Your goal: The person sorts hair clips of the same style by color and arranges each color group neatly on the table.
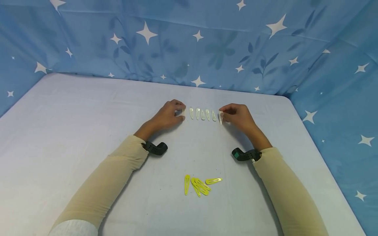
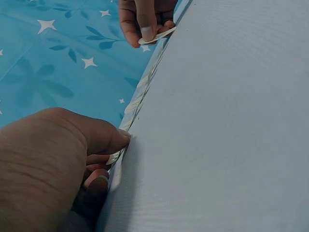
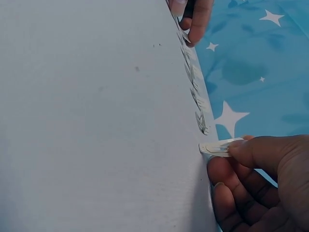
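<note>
Several white snap hair clips (image 1: 202, 114) lie side by side in a row toward the far side of the table. At the row's left end my left hand (image 1: 169, 114) holds a white clip (image 1: 183, 112) between thumb and fingers; in the left wrist view that clip (image 2: 114, 157) is partly hidden by the fingers. My right hand (image 1: 237, 116) pinches another white clip (image 1: 220, 117) at the right end. The right wrist view shows this clip (image 3: 217, 147) tilted up off the cloth, its one end under the thumb.
Nearer the body lie several yellow snap hair clips (image 1: 200, 186), some overlapping, one apart at the left and one at the right. A white cloth covers the table (image 1: 73, 131). Behind it hangs a blue curtain (image 1: 183, 59) with white stars.
</note>
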Demonstrator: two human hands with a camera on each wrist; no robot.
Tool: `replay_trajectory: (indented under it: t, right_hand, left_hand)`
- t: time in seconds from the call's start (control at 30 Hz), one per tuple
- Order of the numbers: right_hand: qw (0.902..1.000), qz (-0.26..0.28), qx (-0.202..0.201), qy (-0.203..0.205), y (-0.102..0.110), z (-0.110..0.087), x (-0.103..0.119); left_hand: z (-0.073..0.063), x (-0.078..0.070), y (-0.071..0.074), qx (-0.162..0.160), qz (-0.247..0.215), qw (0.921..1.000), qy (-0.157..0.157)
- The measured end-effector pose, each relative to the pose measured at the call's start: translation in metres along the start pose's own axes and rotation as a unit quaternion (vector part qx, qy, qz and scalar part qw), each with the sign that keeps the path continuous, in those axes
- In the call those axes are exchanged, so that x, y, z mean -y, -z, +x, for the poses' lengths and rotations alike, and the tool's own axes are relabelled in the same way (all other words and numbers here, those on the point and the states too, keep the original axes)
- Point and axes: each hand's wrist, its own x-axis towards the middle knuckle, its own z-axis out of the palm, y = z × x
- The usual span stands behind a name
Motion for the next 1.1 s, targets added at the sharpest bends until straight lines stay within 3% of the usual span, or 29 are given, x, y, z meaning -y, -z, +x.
replay_trajectory:
  t: [0.17, 0.6, 1.0, 1.1]
  right_hand:
    - [0.9996, -0.025, -0.014, -0.001, -0.003, 0.007, 0.0]
    - [0.9981, -0.049, 0.01, -0.036, -0.004, 0.016, 0.003]
    - [0.9979, -0.046, -0.019, -0.042, -0.007, 0.012, 0.002]
    - [0.9972, -0.037, -0.024, -0.06, -0.006, 0.01, 0.003]
  left_hand:
    - [0.001, 0.002, 0.0, -0.004, -0.001, 1.0, -0.006]
    - [0.0, 0.001, 0.001, -0.004, 0.001, 1.0, -0.003]
    - [0.0, 0.003, -0.001, -0.003, 0.01, 0.9999, -0.004]
    - [0.0, 0.002, -0.001, -0.002, 0.008, 1.0, -0.005]
